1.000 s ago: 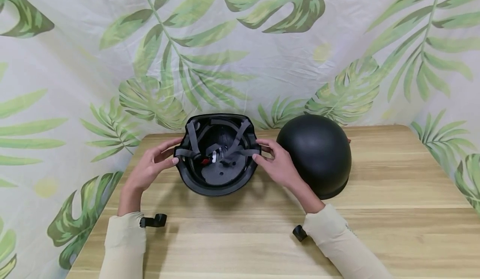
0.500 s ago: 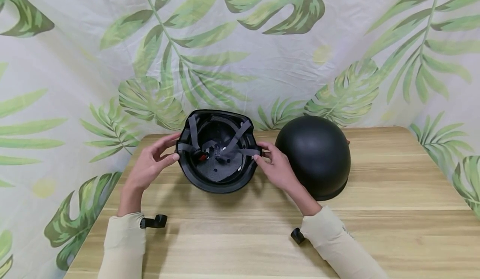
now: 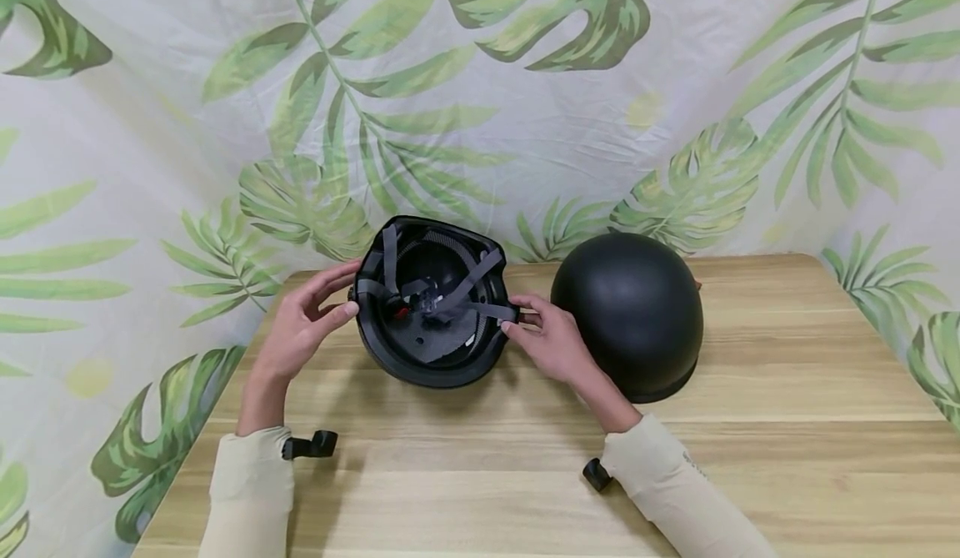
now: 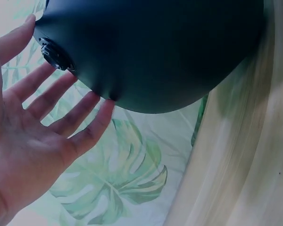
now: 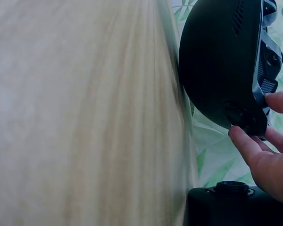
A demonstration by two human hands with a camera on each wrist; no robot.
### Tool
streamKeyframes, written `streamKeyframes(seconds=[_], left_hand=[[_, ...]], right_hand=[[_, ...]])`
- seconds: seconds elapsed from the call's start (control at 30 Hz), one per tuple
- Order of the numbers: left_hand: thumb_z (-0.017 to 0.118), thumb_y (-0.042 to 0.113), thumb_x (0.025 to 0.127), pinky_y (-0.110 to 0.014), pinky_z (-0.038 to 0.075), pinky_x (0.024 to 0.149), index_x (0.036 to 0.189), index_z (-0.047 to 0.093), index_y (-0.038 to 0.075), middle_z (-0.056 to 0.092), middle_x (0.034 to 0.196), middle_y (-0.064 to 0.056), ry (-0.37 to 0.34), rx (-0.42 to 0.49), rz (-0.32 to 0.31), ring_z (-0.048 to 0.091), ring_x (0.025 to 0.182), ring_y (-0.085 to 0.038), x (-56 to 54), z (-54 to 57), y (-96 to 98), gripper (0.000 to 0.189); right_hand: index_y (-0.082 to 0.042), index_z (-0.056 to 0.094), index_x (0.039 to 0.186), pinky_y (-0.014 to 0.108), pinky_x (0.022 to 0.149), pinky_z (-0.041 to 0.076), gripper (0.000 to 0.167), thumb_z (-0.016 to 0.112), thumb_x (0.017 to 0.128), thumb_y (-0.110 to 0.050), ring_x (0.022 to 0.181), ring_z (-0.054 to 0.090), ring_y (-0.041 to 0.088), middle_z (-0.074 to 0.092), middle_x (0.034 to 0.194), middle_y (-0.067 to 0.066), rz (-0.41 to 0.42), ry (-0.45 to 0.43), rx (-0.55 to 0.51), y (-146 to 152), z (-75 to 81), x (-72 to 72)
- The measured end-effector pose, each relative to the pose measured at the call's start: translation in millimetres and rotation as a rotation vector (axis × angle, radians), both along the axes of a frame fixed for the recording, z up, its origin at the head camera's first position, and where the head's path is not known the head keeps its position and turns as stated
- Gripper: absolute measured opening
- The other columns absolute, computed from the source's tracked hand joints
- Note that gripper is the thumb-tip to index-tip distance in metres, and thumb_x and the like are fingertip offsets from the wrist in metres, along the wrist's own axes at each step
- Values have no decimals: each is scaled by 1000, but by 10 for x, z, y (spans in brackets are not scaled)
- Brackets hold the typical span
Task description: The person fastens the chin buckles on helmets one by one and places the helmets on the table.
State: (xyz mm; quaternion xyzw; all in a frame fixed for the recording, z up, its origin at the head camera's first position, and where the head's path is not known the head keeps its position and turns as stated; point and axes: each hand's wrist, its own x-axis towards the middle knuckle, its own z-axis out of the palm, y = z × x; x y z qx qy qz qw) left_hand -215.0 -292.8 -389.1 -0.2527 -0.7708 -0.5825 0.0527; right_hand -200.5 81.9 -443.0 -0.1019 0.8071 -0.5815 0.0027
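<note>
A black helmet [image 3: 431,372] is held upturned and tilted on the table's far side, its hollow inside facing me. Grey straps and a red buckle part [image 3: 401,314] show within. My left hand [image 3: 300,324] holds its left side. In the left wrist view, the thumb is at the rim while the fingertips [image 4: 107,104] touch the outer shell [image 4: 160,52] by a round black knob [image 4: 55,55]. On the opposite side my right hand [image 3: 551,337] pinches the rim, thumb at the inner edge and fingers against the outside.
Right of the hands stands a second black helmet [image 3: 630,312], dome up, close to my right hand. Both rest over a wooden table [image 3: 450,491]. Behind hangs a leaf-patterned cloth [image 3: 555,149]. A small black camera [image 3: 322,444] sticks out from the left sleeve.
The upturned helmet has turned and tilted, its left side rising and its right side dropping slightly toward me. My right hand has moved slightly left and down with it. The second helmet stays put.
</note>
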Motion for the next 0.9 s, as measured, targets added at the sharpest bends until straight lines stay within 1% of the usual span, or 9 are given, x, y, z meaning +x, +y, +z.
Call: streamKeyframes(seconds=[0.07,0.2,0.3,0.47,0.6,0.7,0.8,0.9], left_hand=[[64,-3,102,-19,53,100,152,54,-2,54,157,-13,3,4,18,53,141,-12,8,20,18,51],[64,-4,102,-21,55,98,149,56,-4,55,156,-13,9,29,16,54,139,-15,7,28,38,47],[64,-4,102,-20,54,99,147,57,-5,54,157,-15,19,28,36,53,140,-15,19,30,48,46],[66,-2,102,-18,52,102,147,59,-4,50,160,-16,33,15,81,51,143,-13,36,59,96,45],[67,0,102,-18,52,101,147,60,0,52,158,-14,41,-10,103,52,142,-13,50,91,131,46],[67,-2,101,-19,51,104,149,59,0,52,158,-14,54,-22,84,50,143,-13,59,107,138,48],[67,-6,99,-20,49,107,150,58,0,50,158,-16,73,-25,62,49,144,-13,62,114,139,51],[68,-8,98,-22,49,108,148,60,-1,51,158,-17,100,-36,71,48,145,-14,66,120,159,51]], right_hand=[[-5,65,141,42,100,59,44,76,99,-14,130,65,33,63,142,15,-4,15,2,-2,-8,-5],[1,69,133,38,98,59,40,79,95,-6,127,66,35,62,133,18,-41,84,-18,-20,-13,-5],[2,70,131,36,97,59,40,80,93,-4,125,67,35,63,131,18,-54,101,-27,-44,-33,-9],[2,68,136,35,96,60,46,81,92,-2,125,68,35,62,137,19,-2,61,10,-88,-56,-23],[1,68,138,35,94,60,49,81,91,-2,123,70,33,61,142,19,22,28,68,-101,-26,-46],[-2,69,138,39,96,60,49,82,91,-4,122,71,31,62,142,16,11,15,110,-97,-3,-84],[-4,71,136,45,100,58,48,84,89,-6,120,71,30,63,142,15,3,4,122,-97,-5,-136],[-5,73,133,46,100,56,48,85,87,-6,119,72,29,64,141,15,5,-20,110,-112,-40,-190]])
